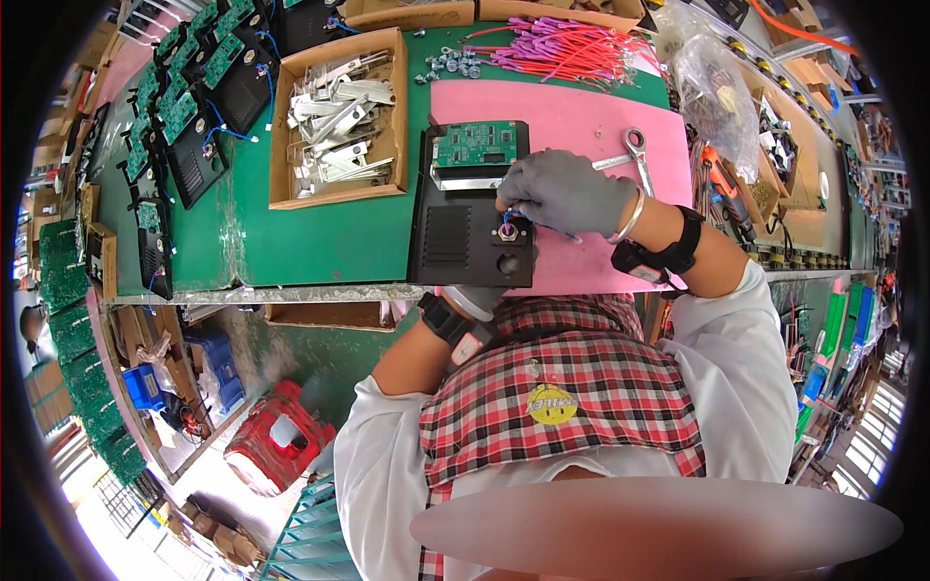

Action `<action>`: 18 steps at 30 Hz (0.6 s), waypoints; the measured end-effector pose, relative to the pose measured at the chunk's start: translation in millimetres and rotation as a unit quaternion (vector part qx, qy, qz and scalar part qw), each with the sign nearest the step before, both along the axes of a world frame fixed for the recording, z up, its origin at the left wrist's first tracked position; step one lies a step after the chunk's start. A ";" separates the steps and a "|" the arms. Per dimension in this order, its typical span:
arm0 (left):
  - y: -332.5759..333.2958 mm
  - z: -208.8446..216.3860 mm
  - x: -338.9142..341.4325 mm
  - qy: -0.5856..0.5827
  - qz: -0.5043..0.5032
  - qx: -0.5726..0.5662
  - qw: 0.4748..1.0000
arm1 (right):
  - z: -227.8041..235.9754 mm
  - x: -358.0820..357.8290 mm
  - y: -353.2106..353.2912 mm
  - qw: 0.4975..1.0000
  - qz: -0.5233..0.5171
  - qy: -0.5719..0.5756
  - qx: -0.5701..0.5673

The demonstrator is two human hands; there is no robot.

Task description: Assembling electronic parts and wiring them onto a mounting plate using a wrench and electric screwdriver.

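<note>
A black metal panel with a slotted vent lies at the front edge of the bench. Fixed to its far part is a green circuit board, with a silver strip along the board's near side. Above the panel's right side, my gloved right hand has its fingertips pressed together beside a round metal connector with blue wires at it. What they pinch is hidden. My gloved left hand is at the panel's near edge, its fingers out of sight beneath. A combination wrench lies beyond my right hand on the pink mat.
A cardboard box of white metal brackets stands left of the panel. Beyond lie bolts and red-and-purple wires. Several black panels with circuit boards line the far left. An orange-handled power screwdriver lies at right.
</note>
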State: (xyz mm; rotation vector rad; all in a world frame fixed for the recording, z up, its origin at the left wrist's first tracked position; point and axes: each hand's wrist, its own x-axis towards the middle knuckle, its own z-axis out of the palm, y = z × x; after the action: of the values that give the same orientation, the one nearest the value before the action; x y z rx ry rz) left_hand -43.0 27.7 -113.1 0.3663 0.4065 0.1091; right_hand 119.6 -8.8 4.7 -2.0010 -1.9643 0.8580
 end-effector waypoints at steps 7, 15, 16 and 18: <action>4.0 -2.0 2.7 -0.144 -0.021 -0.170 0.975 | 2.5 -3.4 6.0 0.999 0.023 -0.042 0.002; 13.6 9.7 -33.7 -0.043 -0.103 0.433 0.895 | -7.1 -3.9 -14.2 0.997 -0.037 -0.037 0.058; 13.3 5.3 -34.9 -0.043 -0.105 0.433 0.894 | -10.6 -5.7 -16.2 0.996 -0.038 -0.037 0.067; 12.2 3.4 -35.4 -0.211 -0.056 0.208 0.954 | -10.6 -11.2 -16.7 0.996 -0.036 -0.034 0.078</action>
State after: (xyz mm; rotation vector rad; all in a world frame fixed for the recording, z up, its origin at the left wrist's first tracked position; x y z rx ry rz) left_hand -78.4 39.9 -109.7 0.7637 -0.0666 0.1594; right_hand 108.3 -25.6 -5.9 -2.0222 -1.9155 0.6084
